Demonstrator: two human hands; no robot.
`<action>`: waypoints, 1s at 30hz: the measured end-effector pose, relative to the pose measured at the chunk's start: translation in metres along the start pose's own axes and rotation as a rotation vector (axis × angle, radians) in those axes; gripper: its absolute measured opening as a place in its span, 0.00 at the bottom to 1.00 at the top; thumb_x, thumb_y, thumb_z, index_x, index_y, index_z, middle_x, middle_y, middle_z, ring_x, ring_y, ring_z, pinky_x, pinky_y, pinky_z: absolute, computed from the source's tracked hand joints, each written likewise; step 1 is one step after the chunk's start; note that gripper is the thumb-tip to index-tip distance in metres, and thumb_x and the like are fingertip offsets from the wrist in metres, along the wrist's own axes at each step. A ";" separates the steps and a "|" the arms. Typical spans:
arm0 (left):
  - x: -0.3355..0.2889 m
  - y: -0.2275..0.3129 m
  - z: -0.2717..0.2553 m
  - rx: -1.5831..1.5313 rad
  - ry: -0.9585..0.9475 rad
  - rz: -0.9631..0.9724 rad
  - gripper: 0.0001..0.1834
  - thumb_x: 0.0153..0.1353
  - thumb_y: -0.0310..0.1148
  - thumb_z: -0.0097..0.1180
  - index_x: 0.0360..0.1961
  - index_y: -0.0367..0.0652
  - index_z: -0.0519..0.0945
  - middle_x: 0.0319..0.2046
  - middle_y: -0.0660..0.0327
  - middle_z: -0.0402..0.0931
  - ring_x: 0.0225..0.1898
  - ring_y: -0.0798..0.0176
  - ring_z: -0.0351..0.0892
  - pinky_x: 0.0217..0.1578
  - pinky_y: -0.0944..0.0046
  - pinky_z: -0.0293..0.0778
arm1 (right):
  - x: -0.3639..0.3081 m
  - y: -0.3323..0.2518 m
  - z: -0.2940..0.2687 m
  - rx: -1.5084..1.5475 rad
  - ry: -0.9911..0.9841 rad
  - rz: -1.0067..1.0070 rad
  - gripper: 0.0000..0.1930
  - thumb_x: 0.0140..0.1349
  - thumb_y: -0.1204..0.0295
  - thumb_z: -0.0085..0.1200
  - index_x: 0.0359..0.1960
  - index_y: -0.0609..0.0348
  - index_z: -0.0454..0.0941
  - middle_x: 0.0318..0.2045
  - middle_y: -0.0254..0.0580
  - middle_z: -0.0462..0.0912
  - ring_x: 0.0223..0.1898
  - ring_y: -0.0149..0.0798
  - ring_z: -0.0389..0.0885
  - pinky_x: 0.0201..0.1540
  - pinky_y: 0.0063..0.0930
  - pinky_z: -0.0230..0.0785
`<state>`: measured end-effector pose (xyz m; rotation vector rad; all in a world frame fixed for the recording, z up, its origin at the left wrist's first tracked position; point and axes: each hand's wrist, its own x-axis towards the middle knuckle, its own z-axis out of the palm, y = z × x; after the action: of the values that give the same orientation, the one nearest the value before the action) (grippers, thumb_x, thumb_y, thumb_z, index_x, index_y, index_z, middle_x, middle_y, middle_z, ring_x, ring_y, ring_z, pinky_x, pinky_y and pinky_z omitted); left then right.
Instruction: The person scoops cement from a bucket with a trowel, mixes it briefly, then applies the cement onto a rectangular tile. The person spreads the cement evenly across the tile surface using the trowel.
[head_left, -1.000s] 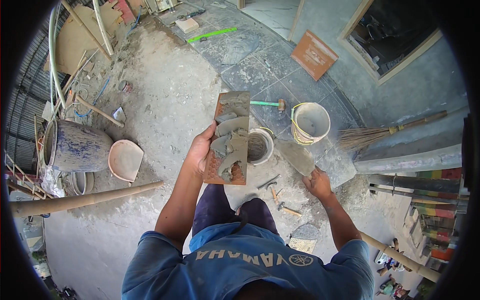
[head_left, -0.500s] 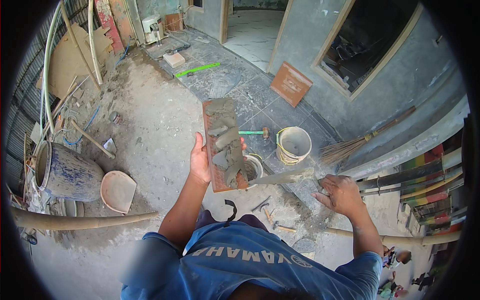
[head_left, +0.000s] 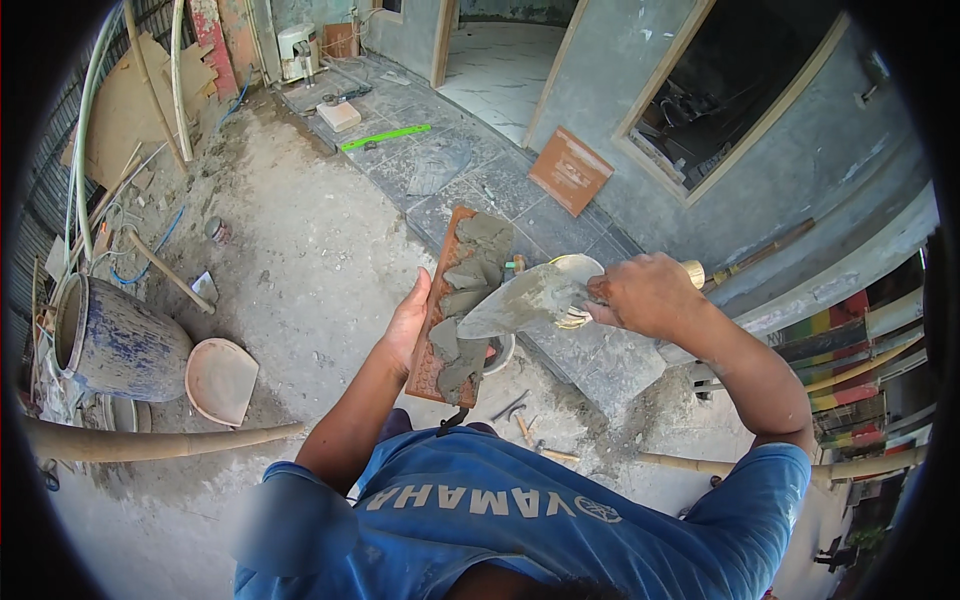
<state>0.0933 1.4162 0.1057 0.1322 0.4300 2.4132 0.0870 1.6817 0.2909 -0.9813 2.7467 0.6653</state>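
My left hand point(head_left: 406, 325) grips a narrow orange-brown tile strip point(head_left: 427, 372) by its left edge, thumb along the side, other fingers hidden behind. Lumpy grey mortar point(head_left: 465, 300) covers much of the strip's upturned face. In my right hand point(head_left: 650, 293) is a trowel point(head_left: 525, 298), its pale handle end showing past the fist. The smeared blade points left, its tip over the mortar's lower right; whether it touches cannot be told. Behind the blade, a bucket point(head_left: 577, 262) is mostly covered. Another bucket point(head_left: 505, 352) shows partly beneath the strip.
A dark tiled ledge point(head_left: 500, 185) carries a green level point(head_left: 385, 138) and a square brown tile point(head_left: 570, 172) leaning on the wall. Hammers point(head_left: 524, 430) lie near my body. Leftward are a large stained pot point(head_left: 135, 340), a basin point(head_left: 222, 383) and a bamboo pole point(head_left: 170, 440).
My right hand has risen and moved slightly left, bringing the trowel blade from beside the strip's lower end to over the mortar. The strip has tilted, its far end leaning right.
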 end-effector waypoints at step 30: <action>-0.004 0.008 -0.004 0.324 0.111 0.008 0.44 0.62 0.68 0.28 0.67 0.44 0.56 0.55 0.40 0.69 0.50 0.42 0.76 0.46 0.38 0.76 | 0.047 0.030 -0.057 -0.075 -0.117 0.003 0.16 0.57 0.54 0.54 0.36 0.49 0.85 0.29 0.44 0.83 0.38 0.44 0.83 0.40 0.39 0.75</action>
<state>0.0908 1.4064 0.1048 0.1425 0.8710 2.3494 0.0320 1.6496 0.3394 -0.9220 2.6404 0.8051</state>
